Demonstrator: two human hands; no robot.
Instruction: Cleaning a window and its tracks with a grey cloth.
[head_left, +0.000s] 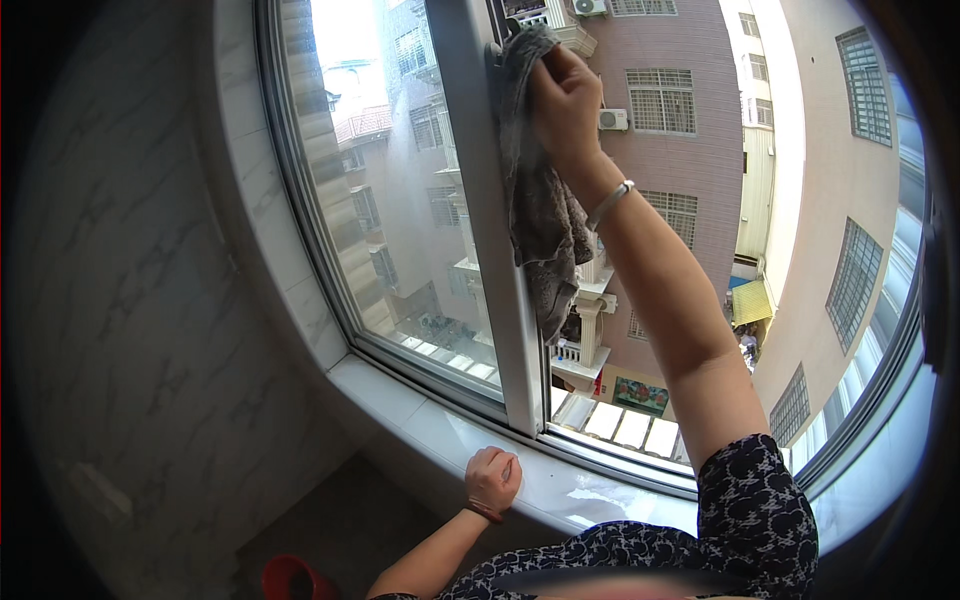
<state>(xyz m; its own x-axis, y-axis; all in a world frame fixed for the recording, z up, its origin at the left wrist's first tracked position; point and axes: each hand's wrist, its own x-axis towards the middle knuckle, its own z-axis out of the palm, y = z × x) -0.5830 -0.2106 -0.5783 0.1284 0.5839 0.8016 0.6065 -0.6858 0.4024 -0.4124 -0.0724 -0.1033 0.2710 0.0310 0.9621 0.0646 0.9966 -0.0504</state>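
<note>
A grey cloth hangs in folds from my right hand, which grips it near its upper end. The cloth lies against the metal window frame's upright, beside the open half of the window. Part of the frame's edge is hidden behind the cloth and hand. Down at the inner edge of the white tiled sill, my left hand is curled into a loose fist. It appears to rest there, and I see nothing in it. To the left stands a glass pane with hazy streaks.
A red bucket stands on the dark floor at lower left. A marbled wall borders the window on the left. The sliding track runs along the sill. Beyond the opening are buildings with barred windows, with a drop below.
</note>
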